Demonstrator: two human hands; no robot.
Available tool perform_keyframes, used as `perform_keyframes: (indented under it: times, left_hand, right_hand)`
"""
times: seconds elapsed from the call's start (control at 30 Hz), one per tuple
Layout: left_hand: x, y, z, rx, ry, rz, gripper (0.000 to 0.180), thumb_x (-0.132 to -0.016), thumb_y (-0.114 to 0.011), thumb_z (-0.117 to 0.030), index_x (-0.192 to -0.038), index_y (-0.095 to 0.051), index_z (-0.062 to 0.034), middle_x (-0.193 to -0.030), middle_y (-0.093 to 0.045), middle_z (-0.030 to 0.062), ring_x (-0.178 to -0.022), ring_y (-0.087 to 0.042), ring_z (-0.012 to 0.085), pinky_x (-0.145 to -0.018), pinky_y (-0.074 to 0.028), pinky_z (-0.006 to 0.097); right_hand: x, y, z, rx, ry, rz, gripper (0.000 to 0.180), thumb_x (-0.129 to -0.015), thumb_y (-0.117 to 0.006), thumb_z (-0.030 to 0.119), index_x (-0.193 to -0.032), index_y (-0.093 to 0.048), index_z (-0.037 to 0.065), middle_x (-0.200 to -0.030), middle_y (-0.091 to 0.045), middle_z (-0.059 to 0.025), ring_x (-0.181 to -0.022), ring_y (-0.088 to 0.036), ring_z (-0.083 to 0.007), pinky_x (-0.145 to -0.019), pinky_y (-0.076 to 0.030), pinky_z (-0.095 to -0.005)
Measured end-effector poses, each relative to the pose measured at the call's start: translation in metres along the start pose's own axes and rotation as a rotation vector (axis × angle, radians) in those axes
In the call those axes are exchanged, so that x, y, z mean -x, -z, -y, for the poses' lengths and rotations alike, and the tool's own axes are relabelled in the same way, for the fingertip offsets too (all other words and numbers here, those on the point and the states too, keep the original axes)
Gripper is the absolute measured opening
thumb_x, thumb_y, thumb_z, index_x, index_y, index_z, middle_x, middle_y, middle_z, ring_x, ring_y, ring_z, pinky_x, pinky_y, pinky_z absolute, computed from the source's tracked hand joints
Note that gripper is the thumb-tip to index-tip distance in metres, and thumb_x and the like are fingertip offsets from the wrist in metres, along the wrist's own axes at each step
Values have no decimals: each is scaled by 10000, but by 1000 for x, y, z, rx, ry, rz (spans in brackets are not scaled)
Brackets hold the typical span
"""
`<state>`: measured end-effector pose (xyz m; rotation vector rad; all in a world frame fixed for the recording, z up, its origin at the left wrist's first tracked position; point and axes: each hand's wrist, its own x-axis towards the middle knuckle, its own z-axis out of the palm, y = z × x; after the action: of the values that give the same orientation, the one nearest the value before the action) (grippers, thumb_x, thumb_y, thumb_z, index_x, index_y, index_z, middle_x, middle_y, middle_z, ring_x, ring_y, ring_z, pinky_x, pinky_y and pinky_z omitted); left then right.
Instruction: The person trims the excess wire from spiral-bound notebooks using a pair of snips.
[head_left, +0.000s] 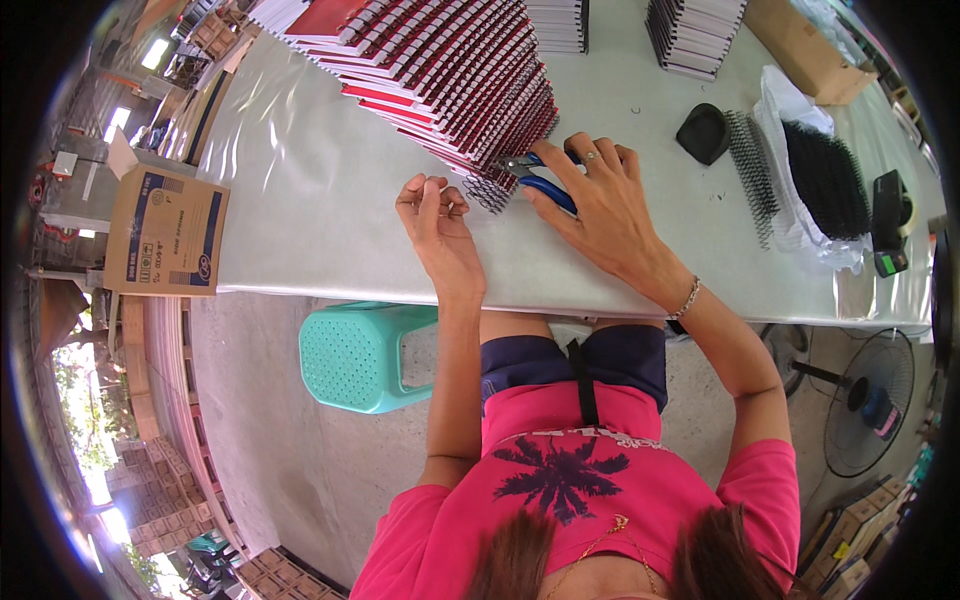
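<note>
My right hand (600, 205) grips blue-handled pliers (540, 180) whose jaws meet the black wire binding at the near end of a fanned row of red-covered spiral notebooks (450, 75). My left hand (435, 215) rests on the white table (300, 210) just left of that near end, fingers curled together and pinching at the wire edge of the closest notebook (488, 190). Whether it holds anything is hard to see.
A black dish (703, 132), loose black wire coils (755, 175) and a white bag of coils (825, 180) lie to the right. Notebook stacks (695, 35), a brown box (805, 50), a tape dispenser (888, 225), a cardboard carton (165, 235), a teal stool (365, 355) and a floor fan (865, 400) surround.
</note>
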<state>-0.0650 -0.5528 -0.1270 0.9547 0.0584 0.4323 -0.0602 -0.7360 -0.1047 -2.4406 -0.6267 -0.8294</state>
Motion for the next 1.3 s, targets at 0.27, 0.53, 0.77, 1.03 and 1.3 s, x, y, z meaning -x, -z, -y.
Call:
perform_keyframes:
  times: [0.27,0.53,0.77,1.03,1.3]
  left_hand:
    - [6,-15,-9,-372,16,160,277,-937,-696,-103,-1168,-554,-42,-1003,-494,-7,-873,-458,62,-787,-373,208]
    - [7,-12,-4,-519,-80,143,204,-957,-677,-96,-1124,-590,-18,-970,-512,-7,-880,-468,62,-801,-389,207]
    - [6,-12,-1,-561,-125,132,217,-978,-662,-129,-1126,-591,14,-1005,-565,22,-898,-496,73,-821,-412,219]
    - [4,-7,1,-106,46,46,289,-987,-647,-181,-1198,-534,-19,-979,-542,22,-815,-479,97,-747,-397,241]
    - [8,-8,2,-413,7,173,290,-939,-708,-115,-1181,-563,-46,-1035,-567,10,-851,-489,72,-715,-382,222]
  right_hand:
    - [-1,-6,4,-11,14,10,414,-887,-699,367,-1213,-623,123,-1062,-586,-116,-957,-539,-295,-824,-401,-457]
    - [-5,-6,5,-26,30,8,368,-890,-701,366,-1151,-631,116,-1006,-607,-107,-874,-571,-272,-731,-415,-408]
    - [-5,-11,1,-67,28,21,375,-890,-709,316,-1186,-624,102,-884,-649,-103,-723,-653,-297,-646,-512,-412]
    - [2,-2,1,-9,-32,4,367,-878,-711,347,-1134,-613,104,-961,-615,-109,-848,-604,-291,-748,-462,-417]
    - [3,-9,2,-21,1,-1,399,-874,-710,352,-1184,-617,120,-1037,-578,-111,-934,-546,-282,-835,-403,-453]
